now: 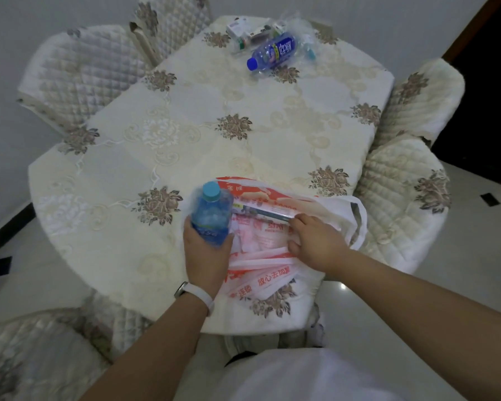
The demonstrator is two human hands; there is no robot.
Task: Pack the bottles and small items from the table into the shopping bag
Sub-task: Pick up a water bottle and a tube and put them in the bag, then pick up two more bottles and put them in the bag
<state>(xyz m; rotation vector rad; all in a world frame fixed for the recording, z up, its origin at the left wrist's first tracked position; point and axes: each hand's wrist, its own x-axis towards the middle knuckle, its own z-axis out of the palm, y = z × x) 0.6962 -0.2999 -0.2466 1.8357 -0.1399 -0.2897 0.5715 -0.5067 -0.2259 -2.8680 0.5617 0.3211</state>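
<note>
A white and red plastic shopping bag (275, 273) lies at the near edge of the table. My left hand (206, 256) grips a clear bottle with a light blue cap (211, 215) upright at the bag's left side. My right hand (315, 241) holds a long flat box (266, 211) at the bag's opening. At the far end of the table lies a blue-capped bottle with a blue label (275, 52) on its side. Beside it sit small boxes and tubes (249, 33) on crumpled clear plastic (301, 30).
The table wears a cream floral cloth (214, 131). Quilted covered chairs stand around it: at the left (75, 79), at the right (411, 180) and at the near left (41, 351). A white band circles my left wrist (197, 293).
</note>
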